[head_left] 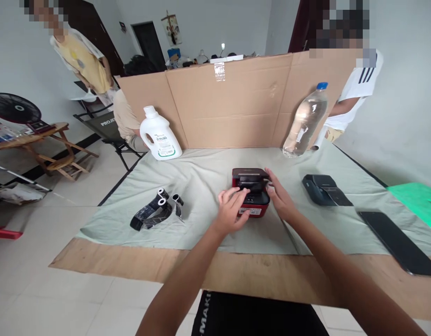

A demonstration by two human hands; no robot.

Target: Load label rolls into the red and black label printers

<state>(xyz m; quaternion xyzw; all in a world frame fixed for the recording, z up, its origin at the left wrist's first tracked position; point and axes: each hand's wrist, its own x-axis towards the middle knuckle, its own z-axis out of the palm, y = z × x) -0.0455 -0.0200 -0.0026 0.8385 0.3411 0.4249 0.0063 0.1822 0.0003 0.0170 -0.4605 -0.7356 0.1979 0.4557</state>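
Observation:
A small red and black label printer (251,184) with its lid raised sits mid-table on the pale cloth (201,172). My left hand (231,208) rests on its near left side, fingers curled over the front edge and reaching into the opening. My right hand (280,196) presses flat against its right side, fingers together and extended along the casing. To the left lies a black ribbon cartridge (156,210) with two white-cored rolls and loose black film, untouched.
A second black printer (325,190) and a dark phone (397,241) lie at right. A white detergent jug (160,134) and clear water bottle (305,120) stand before a cardboard screen (236,100). Two people stand behind it; a fan (14,108) is at left.

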